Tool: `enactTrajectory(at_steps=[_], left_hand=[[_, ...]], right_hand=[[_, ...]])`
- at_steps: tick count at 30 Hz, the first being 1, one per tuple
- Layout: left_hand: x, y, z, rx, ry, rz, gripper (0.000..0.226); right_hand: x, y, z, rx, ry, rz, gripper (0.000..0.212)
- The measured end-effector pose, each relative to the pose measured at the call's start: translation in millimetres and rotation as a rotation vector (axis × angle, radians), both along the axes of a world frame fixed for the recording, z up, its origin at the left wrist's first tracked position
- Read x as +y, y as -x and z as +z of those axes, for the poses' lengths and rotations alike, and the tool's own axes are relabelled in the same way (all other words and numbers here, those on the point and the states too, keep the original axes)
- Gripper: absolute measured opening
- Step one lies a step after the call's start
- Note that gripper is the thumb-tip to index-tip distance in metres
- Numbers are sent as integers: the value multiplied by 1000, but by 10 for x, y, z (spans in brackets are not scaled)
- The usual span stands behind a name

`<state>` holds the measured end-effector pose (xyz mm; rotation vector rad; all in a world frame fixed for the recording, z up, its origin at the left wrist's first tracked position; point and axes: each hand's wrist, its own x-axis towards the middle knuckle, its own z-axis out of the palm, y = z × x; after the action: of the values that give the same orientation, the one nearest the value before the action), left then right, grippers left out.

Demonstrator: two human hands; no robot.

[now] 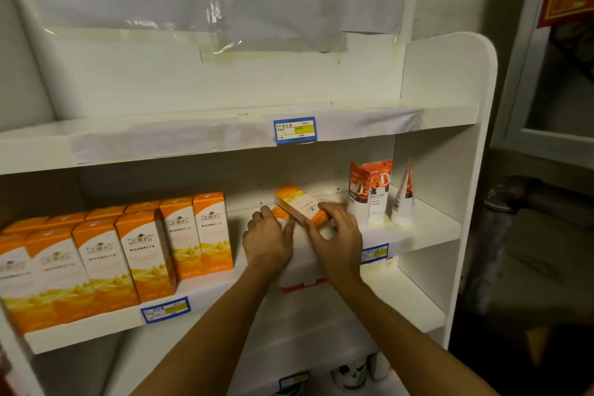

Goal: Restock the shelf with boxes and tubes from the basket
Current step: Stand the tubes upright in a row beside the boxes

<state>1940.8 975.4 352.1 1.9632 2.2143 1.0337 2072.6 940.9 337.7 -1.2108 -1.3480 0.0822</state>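
Observation:
Both my hands reach onto the middle shelf [427, 231] of a white rack. My right hand [337, 235] grips an orange-and-white box [300, 202] that lies tilted on its side above the shelf. My left hand [268, 235] touches a second orange box [280, 214], mostly hidden behind its fingers. To the left stands a row of several upright orange-and-white boxes [141, 251]. To the right stand white tubes with orange rose labels [373, 193], caps down. The basket is out of view.
The top shelf [193, 138] carries a blue price tag [294, 129] and taped paper. Blue tags also sit on the middle shelf's front edge [165, 309]. Lower shelves hold a red-and-white box [303, 283] and white containers [350, 373]. A dark cluttered area lies to the right.

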Motion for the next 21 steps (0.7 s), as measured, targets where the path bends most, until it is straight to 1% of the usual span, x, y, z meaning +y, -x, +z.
enactTrajectory(at_steps=[2, 5, 8, 9, 11, 12, 14, 16, 21], left_hand=[[0, -12, 15, 3, -2, 8, 50], [-30, -9, 32, 43, 2, 25, 41], [-105, -36, 44, -2, -17, 40, 46], [-142, -48, 56, -29, -27, 43, 49], [-209, -42, 67, -46, -32, 36, 56], [-242, -31, 69, -22, -25, 25, 57], [-309, 12, 92, 63, 0, 4, 55], [-366, 72, 136, 106, 18, 2, 52], [-507, 103, 209, 95, 26, -9, 41]], right_hand=[[-119, -16, -88, 84, -34, -30, 50], [-278, -54, -159, 115, -23, 8, 44], [-388, -100, -200, 128, 17, 22, 31], [-410, -115, -188, 143, 40, 22, 30], [-415, -143, -142, 178, 100, 39, 35], [-409, -160, -110, 189, 132, 52, 40], [-391, -207, -38, 191, 207, 76, 51], [-387, -254, 20, 188, 252, 90, 58], [-479, -330, 159, 195, 222, 131, 54]])
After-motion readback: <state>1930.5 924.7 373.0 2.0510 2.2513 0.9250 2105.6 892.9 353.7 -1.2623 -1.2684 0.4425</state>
